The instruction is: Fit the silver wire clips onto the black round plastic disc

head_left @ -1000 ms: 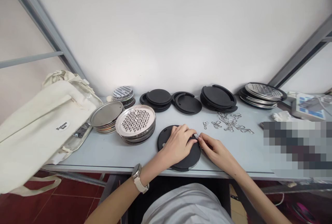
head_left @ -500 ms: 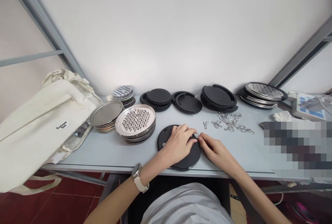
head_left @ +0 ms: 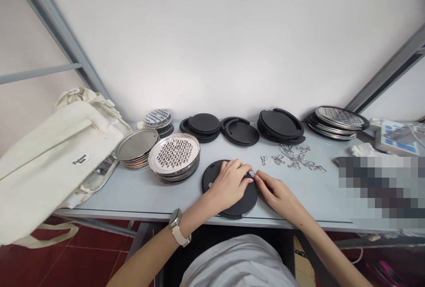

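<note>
Almost nothing has changed in this last second: the left hand (head_left: 227,185) still lies flat, pressing the round black disc (head_left: 212,178) near the grey table's (head_left: 133,194) near edge, and the right hand (head_left: 279,196) still pinches a small silver piece (head_left: 251,174) at the disc's rim.

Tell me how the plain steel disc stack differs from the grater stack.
The plain steel disc stack has a smooth, dull grey top; the grater stack has a bright top punched with raised holes. The plain stack stands nearer the canvas bag, the grater stack nearer the black disc. Both are round metal stacks on the table.
</note>
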The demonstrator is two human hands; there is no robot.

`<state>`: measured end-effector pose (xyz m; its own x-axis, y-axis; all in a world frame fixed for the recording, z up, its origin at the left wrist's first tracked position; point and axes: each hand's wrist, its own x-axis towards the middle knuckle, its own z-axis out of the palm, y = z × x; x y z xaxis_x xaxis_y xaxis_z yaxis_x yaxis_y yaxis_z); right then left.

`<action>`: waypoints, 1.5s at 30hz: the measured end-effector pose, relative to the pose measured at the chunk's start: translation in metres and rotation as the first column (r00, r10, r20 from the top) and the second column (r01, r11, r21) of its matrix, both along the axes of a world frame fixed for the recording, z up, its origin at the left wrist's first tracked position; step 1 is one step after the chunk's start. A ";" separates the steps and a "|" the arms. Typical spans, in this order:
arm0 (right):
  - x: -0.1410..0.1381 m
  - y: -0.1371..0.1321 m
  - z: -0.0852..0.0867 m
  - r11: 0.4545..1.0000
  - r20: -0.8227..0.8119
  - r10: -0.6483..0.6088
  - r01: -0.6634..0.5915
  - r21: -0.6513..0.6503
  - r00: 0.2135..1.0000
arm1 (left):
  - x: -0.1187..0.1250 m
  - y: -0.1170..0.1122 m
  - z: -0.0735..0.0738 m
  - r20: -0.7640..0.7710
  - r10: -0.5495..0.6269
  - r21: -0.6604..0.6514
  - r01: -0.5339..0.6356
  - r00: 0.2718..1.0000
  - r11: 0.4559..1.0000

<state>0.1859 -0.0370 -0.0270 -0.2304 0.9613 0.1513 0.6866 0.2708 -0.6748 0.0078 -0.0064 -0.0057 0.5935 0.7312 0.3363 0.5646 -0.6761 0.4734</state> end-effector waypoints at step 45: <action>0.000 0.001 0.002 1.000 -0.024 0.014 -0.014 0.004 1.000 | -0.001 -0.002 0.005 -0.145 -0.028 0.074 0.039 0.989 0.997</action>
